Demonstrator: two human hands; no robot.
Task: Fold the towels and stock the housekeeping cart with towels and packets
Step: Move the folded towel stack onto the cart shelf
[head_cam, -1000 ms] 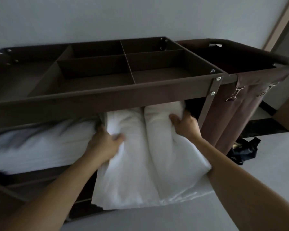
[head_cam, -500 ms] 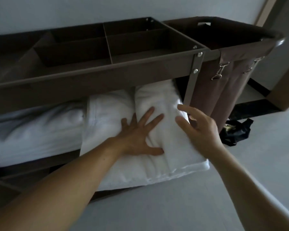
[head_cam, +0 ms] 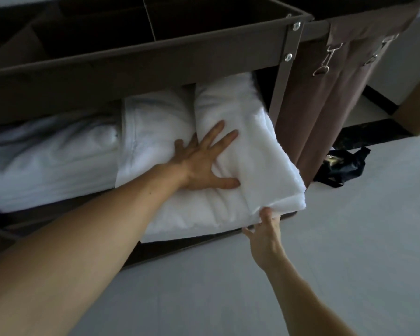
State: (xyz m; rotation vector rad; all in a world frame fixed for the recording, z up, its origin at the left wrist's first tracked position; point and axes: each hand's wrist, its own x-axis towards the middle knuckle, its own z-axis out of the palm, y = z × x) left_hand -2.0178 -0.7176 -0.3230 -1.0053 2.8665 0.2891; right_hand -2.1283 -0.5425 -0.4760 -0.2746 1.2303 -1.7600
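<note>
A folded white towel [head_cam: 247, 132] lies half inside the middle shelf of the brown housekeeping cart [head_cam: 136, 69], its near end sticking out past the shelf edge. My left hand [head_cam: 204, 163] rests flat on top of it, fingers spread. Below the towel's near right corner, my right hand [head_cam: 264, 231] touches the corner from underneath with its fingertips, fingers apart. Another stack of white linen [head_cam: 51, 158] fills the shelf to the left.
The cart's top tray with dividers [head_cam: 146, 23] overhangs the shelf. A brown laundry bag [head_cam: 325, 98] hangs on clips at the cart's right end. A black bag [head_cam: 342, 166] lies on the grey floor [head_cam: 301, 275] beside it.
My left hand went from gripping the towel to pressing flat on it. My right hand let go of the towel's side and dropped to its near corner. The view moved closer.
</note>
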